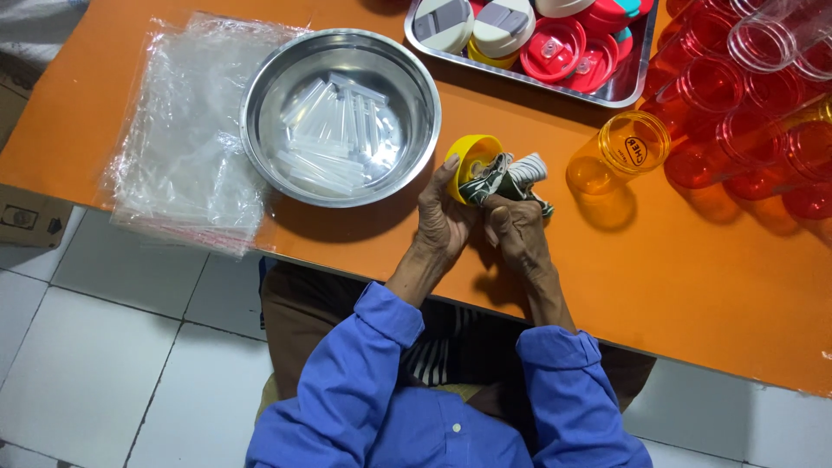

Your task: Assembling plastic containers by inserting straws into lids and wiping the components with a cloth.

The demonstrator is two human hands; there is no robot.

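My left hand grips a round yellow lid by its rim over the orange table. My right hand presses a crumpled green-and-white cloth against the inside of that lid. Both hands sit close together near the table's front edge. A clear yellow-orange cup lies on its side just right of the cloth, apart from both hands.
A steel bowl holding several clear plastic straws stands left of the hands. A stack of clear plastic bags lies at the far left. A steel tray of red, white and yellow lids sits at the back. Several red clear cups crowd the right.
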